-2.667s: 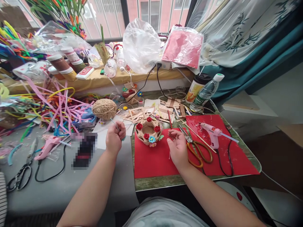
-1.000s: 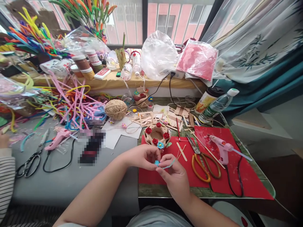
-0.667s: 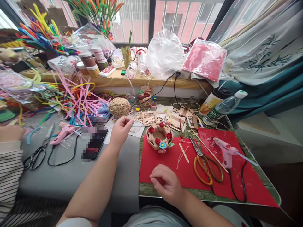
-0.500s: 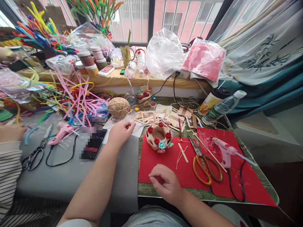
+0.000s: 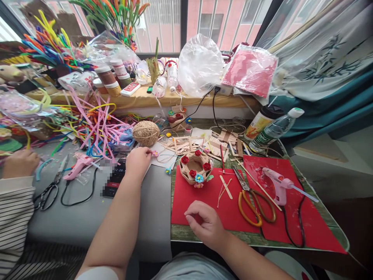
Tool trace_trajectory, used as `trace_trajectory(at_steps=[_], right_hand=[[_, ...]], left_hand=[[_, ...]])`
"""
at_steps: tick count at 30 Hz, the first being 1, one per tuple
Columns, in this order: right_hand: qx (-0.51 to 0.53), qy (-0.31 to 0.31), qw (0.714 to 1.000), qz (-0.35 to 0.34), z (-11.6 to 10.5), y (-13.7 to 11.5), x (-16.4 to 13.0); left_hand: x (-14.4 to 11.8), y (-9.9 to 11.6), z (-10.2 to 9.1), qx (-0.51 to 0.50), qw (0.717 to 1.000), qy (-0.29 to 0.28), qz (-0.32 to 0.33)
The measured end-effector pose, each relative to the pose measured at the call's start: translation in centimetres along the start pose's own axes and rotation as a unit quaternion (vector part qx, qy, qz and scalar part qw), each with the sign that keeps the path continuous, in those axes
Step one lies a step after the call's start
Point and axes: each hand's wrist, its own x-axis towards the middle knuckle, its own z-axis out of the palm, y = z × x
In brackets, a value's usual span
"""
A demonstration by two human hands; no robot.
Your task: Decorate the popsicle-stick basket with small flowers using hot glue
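While the person's left hand (image 5: 139, 160) reaches forward onto white paper (image 5: 163, 159) at about 11 o'clock from the body, its fingers curl down over the sheet, their tips beside a small pink flower (image 5: 154, 154); whether they pinch anything cannot be told. Just past the hand, at 12 o'clock from it, sits a ball of jute twine (image 5: 145, 133). A small blue flower (image 5: 168, 170) lies on the grey tabletop (image 5: 87, 221) at 4 o'clock from the hand.

The right hand (image 5: 205, 223) rests near the body on a red sheet (image 5: 201, 200), loosely closed into a fist, knuckles up; nothing shows in its hold. At 12 o'clock from it stands a small woven twine basket (image 5: 195, 167), ringed with red flowers and one blue one, straddling the far edge of the red sheet. Craft sticks (image 5: 225, 187) lie at 1 o'clock from the right hand. Farther right lie orange-handled scissors (image 5: 253, 202) and a pink glue gun (image 5: 276, 186), its black cord looping over the red sheet.

Between the two hands and the window, loose wooden sticks (image 5: 204, 142) are scattered. A water bottle (image 5: 275, 129) lies tilted at 2 o'clock. At 9 o'clock, another person's hand (image 5: 20, 163) in a striped sleeve rests near black scissors (image 5: 49, 190) and a second pink glue gun (image 5: 77, 167). A heap of coloured pipe cleaners (image 5: 93, 124) lies at 10 o'clock.
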Motion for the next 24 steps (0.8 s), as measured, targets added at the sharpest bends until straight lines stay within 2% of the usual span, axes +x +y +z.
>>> trace_trajectory(at_steps=[3, 5, 7, 9, 12, 16, 19, 21, 24], right_hand=[[-0.003, -0.001, 1.000, 0.004, -0.1, 0.0, -0.1], [-0.003, -0.004, 1.000, 0.005, -0.1, 0.1, -0.1], [-0.004, -0.007, 1.000, 0.003, -0.1, 0.2, -0.1], [-0.006, -0.005, 1.000, 0.001, -0.1, 0.3, -0.1], [-0.002, 0.027, 1.000, -0.003, 0.0, 0.3, -0.1], [-0.026, 0.123, 0.992, -0.015, -0.2, -0.1, -0.5], [-0.085, 0.176, 0.980, -0.016, -1.1, -0.8, -1.2], [-0.128, 0.182, 0.975, -0.008, -2.1, -1.4, -1.6], [-0.180, 0.150, 0.972, 0.014, -3.7, -2.2, -2.1]], left_hand=[[-0.2, 1.1, -0.5, -0.062, 0.991, 0.097, 0.075], [-0.6, 2.2, -0.9, -0.134, 0.969, 0.151, 0.141], [-1.4, 3.4, -0.9, -0.211, 0.942, 0.174, 0.192], [-2.3, 4.4, -0.7, -0.271, 0.923, 0.183, 0.203], [-3.7, 5.6, 0.1, -0.363, 0.890, 0.170, 0.218], [-5.6, 7.1, 0.4, -0.490, 0.821, 0.127, 0.264], [-7.3, 8.3, -0.3, -0.549, 0.796, 0.084, 0.243], [-8.2, 9.3, -0.9, -0.564, 0.785, 0.045, 0.253], [-9.2, 10.9, -1.7, -0.529, 0.770, -0.022, 0.356]])
